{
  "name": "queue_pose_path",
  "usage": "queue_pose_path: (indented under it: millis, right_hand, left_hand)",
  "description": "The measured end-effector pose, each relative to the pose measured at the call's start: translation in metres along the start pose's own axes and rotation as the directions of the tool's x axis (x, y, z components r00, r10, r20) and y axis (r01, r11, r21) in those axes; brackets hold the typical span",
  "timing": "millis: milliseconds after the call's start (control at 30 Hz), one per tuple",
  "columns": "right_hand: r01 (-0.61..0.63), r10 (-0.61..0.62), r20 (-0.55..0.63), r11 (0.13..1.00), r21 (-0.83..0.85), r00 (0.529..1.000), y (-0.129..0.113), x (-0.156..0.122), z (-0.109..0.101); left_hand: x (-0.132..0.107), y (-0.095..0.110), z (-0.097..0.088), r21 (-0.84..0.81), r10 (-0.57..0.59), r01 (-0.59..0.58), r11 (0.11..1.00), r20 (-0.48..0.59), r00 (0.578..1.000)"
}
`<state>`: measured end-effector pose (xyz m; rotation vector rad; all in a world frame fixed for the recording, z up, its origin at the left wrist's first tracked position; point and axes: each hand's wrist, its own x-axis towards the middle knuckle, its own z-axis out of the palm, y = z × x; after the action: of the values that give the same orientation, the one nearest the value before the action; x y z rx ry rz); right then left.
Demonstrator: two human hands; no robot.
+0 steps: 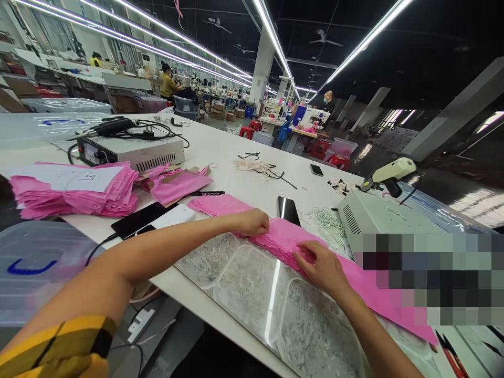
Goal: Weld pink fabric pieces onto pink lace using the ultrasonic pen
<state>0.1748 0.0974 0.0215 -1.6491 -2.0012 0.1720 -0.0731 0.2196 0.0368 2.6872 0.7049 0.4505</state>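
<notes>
A stack of pink fabric pieces [283,236] lies across the white table [220,152] in front of me. My left hand [252,222] rests on the stack's near left edge with its fingers curled and pressed onto the fabric. My right hand [321,265] lies on the stack further right, fingertips pinching at the pink edge. A clear plastic tray [252,294] with compartments sits just below both hands.
A second pink stack [74,191] with a paper slip lies at left. Nearby are a grey control box [134,149] with cables, two phones [288,210], a pen [207,193], white cord scraps [255,167], another grey machine [378,218] with a handheld tool [389,173], and clear bins [35,262].
</notes>
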Motion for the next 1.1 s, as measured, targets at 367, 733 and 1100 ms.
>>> queue_pose_path:
  millis: [367, 733, 1100]
  right_hand:
    - [0.020, -0.049, -0.150, 0.982, -0.188, 0.987, 0.023, -0.001, 0.010]
    - [0.167, -0.242, -0.273, 0.948, -0.270, 0.931, 0.025, -0.052, -0.012]
    - [0.581, -0.582, -0.006, 0.813, 0.044, 0.813, -0.058, -0.097, -0.004]
  left_hand:
    - [-0.005, 0.012, -0.013, -0.020, -0.094, 0.094, 0.995, -0.014, 0.995]
    - [-0.052, 0.019, -0.016, -0.073, -0.127, 0.117, 0.990, -0.144, 0.981]
    - [-0.166, 0.038, -0.028, -0.047, -0.050, 0.052, 0.998, 0.041, 0.998]
